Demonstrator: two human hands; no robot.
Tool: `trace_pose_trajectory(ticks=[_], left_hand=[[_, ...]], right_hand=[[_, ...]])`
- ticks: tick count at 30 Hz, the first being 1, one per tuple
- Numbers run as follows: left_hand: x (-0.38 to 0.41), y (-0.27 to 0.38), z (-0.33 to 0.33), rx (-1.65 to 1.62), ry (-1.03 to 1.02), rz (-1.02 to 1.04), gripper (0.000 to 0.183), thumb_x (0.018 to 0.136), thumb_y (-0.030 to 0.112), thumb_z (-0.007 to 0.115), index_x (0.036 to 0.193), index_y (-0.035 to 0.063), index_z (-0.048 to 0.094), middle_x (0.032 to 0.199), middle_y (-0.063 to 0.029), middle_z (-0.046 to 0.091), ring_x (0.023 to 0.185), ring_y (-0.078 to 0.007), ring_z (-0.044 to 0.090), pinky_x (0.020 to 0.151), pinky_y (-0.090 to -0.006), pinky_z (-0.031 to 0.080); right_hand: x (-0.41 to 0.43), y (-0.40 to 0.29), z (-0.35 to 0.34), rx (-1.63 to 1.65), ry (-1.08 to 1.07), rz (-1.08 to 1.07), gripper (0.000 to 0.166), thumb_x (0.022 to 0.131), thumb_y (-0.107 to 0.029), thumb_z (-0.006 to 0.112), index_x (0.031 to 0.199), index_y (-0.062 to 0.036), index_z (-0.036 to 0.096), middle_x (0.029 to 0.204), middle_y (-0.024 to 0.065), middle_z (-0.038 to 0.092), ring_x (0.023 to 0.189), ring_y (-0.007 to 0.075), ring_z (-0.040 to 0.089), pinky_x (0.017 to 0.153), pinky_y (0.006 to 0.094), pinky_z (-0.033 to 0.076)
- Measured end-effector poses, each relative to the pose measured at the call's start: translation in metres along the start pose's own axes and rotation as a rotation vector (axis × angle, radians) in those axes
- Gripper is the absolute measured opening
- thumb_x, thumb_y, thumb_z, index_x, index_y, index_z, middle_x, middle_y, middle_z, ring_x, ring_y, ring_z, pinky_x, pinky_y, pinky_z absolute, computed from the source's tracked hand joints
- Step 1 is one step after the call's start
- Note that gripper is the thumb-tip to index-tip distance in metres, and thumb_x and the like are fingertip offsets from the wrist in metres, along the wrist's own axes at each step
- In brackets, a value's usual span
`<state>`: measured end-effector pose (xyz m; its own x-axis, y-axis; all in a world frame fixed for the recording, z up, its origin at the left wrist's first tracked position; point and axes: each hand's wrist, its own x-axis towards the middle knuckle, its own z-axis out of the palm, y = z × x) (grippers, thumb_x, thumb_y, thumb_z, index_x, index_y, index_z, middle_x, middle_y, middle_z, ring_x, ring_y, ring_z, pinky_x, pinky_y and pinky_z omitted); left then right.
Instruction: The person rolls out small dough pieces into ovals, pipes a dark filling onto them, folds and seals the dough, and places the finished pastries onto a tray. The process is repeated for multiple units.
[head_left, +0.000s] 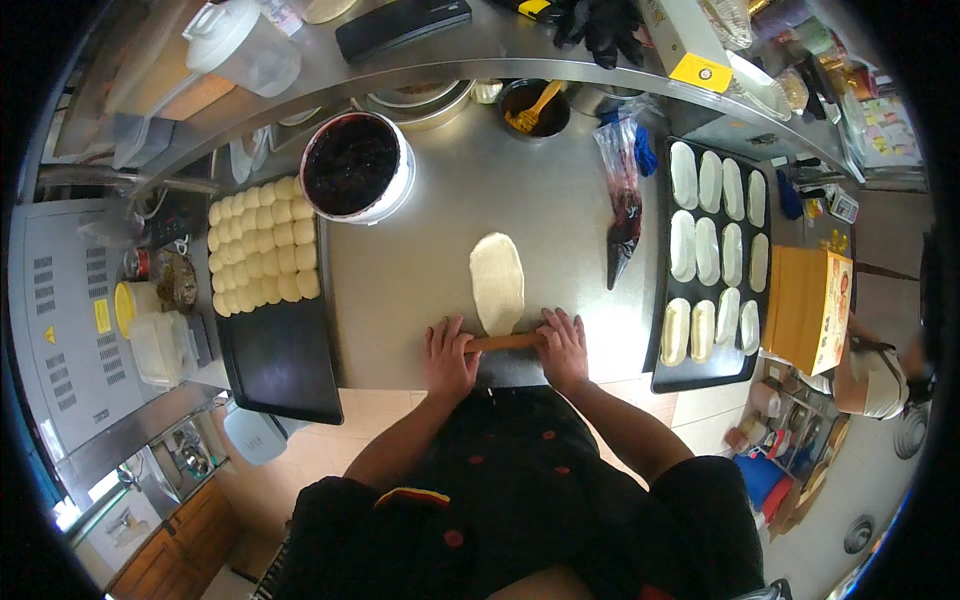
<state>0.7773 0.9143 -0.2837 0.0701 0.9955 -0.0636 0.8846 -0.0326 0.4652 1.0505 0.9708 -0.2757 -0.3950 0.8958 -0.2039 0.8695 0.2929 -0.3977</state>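
A flattened oval of dough (497, 281) lies lengthwise on the steel worktable, its narrow end towards me. Across that near end rests a slim wooden rolling pin (506, 343). My left hand (451, 358) holds the pin's left end, and my right hand (564, 351) holds its right end, both close to the table's front edge. To the right lies a clear piping bag (625, 202) with dark red filling, its tip pointing towards me. A white tub (401, 184) of dark, jam-like filling stands at the back left.
On the left, a black tray (281, 367) carries rows of dough balls (264, 244). A second black tray (716, 375) at right holds long shaped dough pieces (706, 251). Behind are a bowl (566, 124) with a yellow brush (532, 112) and an overhanging steel shelf (502, 69). Another person (885, 375) stands far right.
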Motion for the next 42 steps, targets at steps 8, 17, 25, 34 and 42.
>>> trace_pose_trajectory(ticks=[8,17,25,34,42], left_hand=[[0.152,-0.030,-0.019,0.252,0.172,-0.073,0.065,0.099,0.041,0.065,0.152,0.0066,0.054,0.166,-0.0138,0.043,0.152,-0.0404,0.038,0.126,-0.0604,0.028],[0.256,-0.053,-0.042,0.147,0.150,0.059,0.071,0.100,0.037,0.067,0.158,0.0021,0.044,0.161,-0.0204,0.048,0.151,-0.0444,0.040,0.124,-0.0573,0.033],[0.199,-0.034,-0.043,0.251,-0.018,0.157,0.084,0.095,0.040,0.072,0.161,-0.0018,0.039,0.166,-0.0238,0.041,0.156,-0.0436,0.034,0.128,-0.0582,0.026],[0.266,-0.039,-0.052,0.305,0.083,0.094,0.070,0.101,0.048,0.064,0.154,0.0048,0.049,0.162,-0.0143,0.049,0.153,-0.0361,0.041,0.128,-0.0559,0.026],[0.218,-0.042,-0.057,0.074,-0.119,0.084,0.055,0.092,0.037,0.077,0.134,0.0075,0.059,0.155,-0.0139,0.054,0.147,-0.0371,0.047,0.125,-0.0598,0.029]], right_hand=[[0.140,0.018,-0.018,-0.130,0.241,-0.037,0.054,0.103,-0.040,0.058,0.152,-0.0181,0.055,0.163,0.0078,0.047,0.150,0.0351,0.042,0.127,0.0639,0.025],[0.246,0.027,-0.047,-0.228,0.322,-0.017,0.052,0.105,-0.040,0.057,0.152,-0.0175,0.055,0.156,0.0064,0.053,0.151,0.0303,0.042,0.127,0.0651,0.024],[0.210,0.021,-0.050,-0.159,0.188,-0.034,0.061,0.103,-0.046,0.058,0.157,-0.0187,0.050,0.166,0.0070,0.045,0.157,0.0307,0.035,0.129,0.0656,0.019],[0.274,0.032,-0.047,-0.157,0.316,-0.162,0.049,0.103,-0.055,0.059,0.102,-0.0101,0.079,0.136,0.0072,0.065,0.138,0.0294,0.053,0.120,0.0568,0.037],[0.254,0.009,-0.082,0.007,-0.001,0.043,0.046,0.102,-0.050,0.063,0.116,-0.0086,0.076,0.138,0.0113,0.066,0.127,0.0310,0.063,0.110,0.0510,0.048]])
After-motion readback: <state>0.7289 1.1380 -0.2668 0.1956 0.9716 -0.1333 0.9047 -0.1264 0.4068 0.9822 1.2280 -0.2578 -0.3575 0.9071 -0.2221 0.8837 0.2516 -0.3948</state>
